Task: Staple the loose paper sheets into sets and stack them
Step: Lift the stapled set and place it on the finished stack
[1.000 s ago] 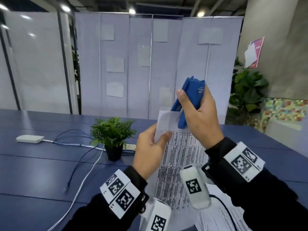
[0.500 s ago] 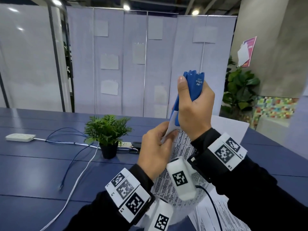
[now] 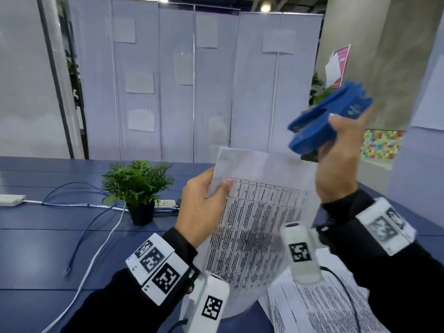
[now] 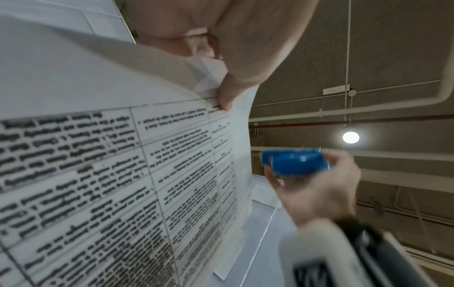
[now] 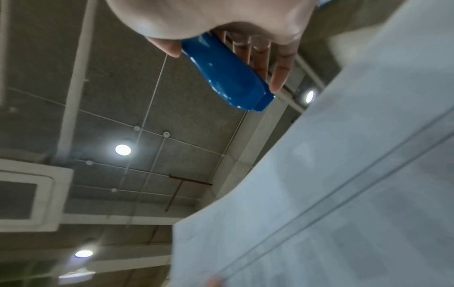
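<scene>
My left hand point(image 3: 204, 200) pinches the upper left corner of a set of printed sheets point(image 3: 259, 212) held up over the blue table, thumb on the front face. The left wrist view shows the same sheets point(image 4: 123, 155) with my thumb point(image 4: 228, 93) pressed on their edge. My right hand point(image 3: 336, 169) grips a blue stapler point(image 3: 329, 118), lifted up and to the right, clear of the paper. In the right wrist view the stapler point(image 5: 226, 77) sits between thumb and curled fingers. A pile of other printed sheets point(image 3: 319, 306) lies on the table at the lower right.
A small potted plant point(image 3: 139, 188) stands on the blue table point(image 3: 48, 248) to the left of my hands. A white power strip point(image 3: 10, 200) with white and blue cables point(image 3: 96, 236) runs across the left. Partition panels point(image 3: 156, 92) stand behind.
My right hand has pulled the stapler off the sheets' top corner and swung it up to the right. The left hand keeps its pinch on the sheets, whose top edge now shows whole.
</scene>
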The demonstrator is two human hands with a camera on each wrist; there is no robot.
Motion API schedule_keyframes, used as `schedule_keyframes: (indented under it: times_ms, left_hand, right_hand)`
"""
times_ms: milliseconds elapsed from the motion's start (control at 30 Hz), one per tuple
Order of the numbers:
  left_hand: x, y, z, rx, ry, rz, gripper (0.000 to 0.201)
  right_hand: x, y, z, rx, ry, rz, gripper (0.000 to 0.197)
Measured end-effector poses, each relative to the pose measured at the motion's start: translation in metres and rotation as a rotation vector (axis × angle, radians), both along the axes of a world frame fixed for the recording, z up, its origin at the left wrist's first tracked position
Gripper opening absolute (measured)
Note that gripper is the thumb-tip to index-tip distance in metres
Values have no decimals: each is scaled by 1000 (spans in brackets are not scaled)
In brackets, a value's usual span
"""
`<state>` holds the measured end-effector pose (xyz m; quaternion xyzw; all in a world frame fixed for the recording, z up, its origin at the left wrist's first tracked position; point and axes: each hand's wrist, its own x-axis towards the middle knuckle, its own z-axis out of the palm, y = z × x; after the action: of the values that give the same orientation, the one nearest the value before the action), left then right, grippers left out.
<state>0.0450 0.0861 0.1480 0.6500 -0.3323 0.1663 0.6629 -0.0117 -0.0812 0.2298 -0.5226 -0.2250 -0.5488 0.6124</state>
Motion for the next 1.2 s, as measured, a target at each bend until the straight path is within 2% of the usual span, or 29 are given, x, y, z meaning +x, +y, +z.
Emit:
schedule_keyframes:
  times_ms: [67, 133, 200, 267, 367, 467, 600, 667, 767, 833, 933, 1000, 1067, 1133, 1167, 1200]
  left_hand:
    - [2, 4, 0, -8, 1, 2, 17]
    - [4, 7, 0, -27, -10, -4, 21]
    - [6, 9, 0, -43, -33, -24, 21]
    - [8, 9, 0, -72, -47, -45, 20]
    - [7, 6, -1, -68, -70, -31, 24]
    - [8, 3, -2, -45, -93, -14, 24]
    - [14, 8, -3, -27, -104, -2, 16]
    - [17, 10, -4, -9, -108, -9, 11]
    - [19, 11, -1, -35, -70, -3, 17]
    - [18, 15, 4, -54, -60, 4, 20]
    - [18, 31, 18, -41, -52, -1, 26]
    - [25, 47, 27, -39, -14, 61, 19]
    - [34, 68, 33, -43, 31, 102, 11]
    - [47, 86, 32, -36, 70, 121, 13]
    - [52, 93, 28, 4, 112, 152, 14]
    - [58, 99, 21, 65, 157, 198, 14]
  right_hand:
    - [-12, -35, -11, -14, 48, -97, 28]
    - [-25, -70, -30, -141, 210, -322, 25]
    - [-31, -111, -61, -358, 553, -528, 24]
    - [-35, -150, -100, -592, 1006, -643, 29]
    - [-37, -181, -163, -1020, 1531, -643, 41]
    - [-37, -185, -203, -1229, 1787, -599, 53]
    - [-35, -187, -217, -1266, 1878, -598, 64]
    - [-34, -185, -215, -1265, 1895, -607, 76]
    - [-32, -172, -201, -1133, 1731, -585, 111]
    - [-28, -151, -186, -941, 1555, -402, 113]
    - [-21, -105, -166, -797, 1402, -59, 106]
    - [-16, -76, -162, -733, 1350, 102, 93]
    - [-11, -51, -165, -691, 1313, 211, 56]
    - [-11, -29, -170, -663, 1283, 324, 17]
    - [-12, -20, -175, -646, 1280, 394, 7]
    - [-13, -10, -180, -631, 1283, 456, 7]
